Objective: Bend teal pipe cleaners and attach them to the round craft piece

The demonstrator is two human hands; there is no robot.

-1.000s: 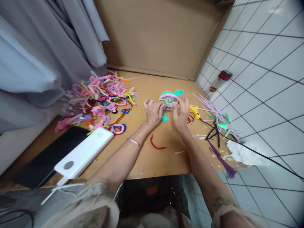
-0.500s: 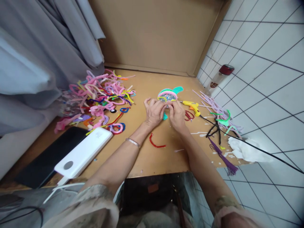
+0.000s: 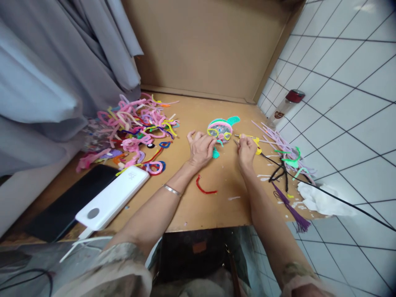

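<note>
A round craft piece (image 3: 220, 123) with a pink and green rim, yellow rings and a shiny middle lies on the table, a teal strip (image 3: 233, 120) sticking out at its upper right. Just below it, my left hand (image 3: 201, 147) is closed, its fingertips on a short curved teal pipe cleaner (image 3: 220, 142). A flat teal piece (image 3: 215, 153) shows beneath those fingers. My right hand (image 3: 246, 150) is closed in front of the yellow glue gun (image 3: 257, 145), partly covering it. A small dark tip pokes out left of its fingers; what it grips is hidden.
Left lies a heap of coloured pipe cleaners (image 3: 136, 123), with a white power bank (image 3: 113, 198) and a black slab (image 3: 71, 202) nearer. A red pipe cleaner (image 3: 206, 190) lies in front. Lilac stems (image 3: 270, 138), a purple tassel (image 3: 292, 210) and white tissue (image 3: 321, 200) are right.
My right hand has left the craft piece and moved right, to the glue gun's side, covering where red loops lay. My left hand stays near the craft piece, now more exposed.
</note>
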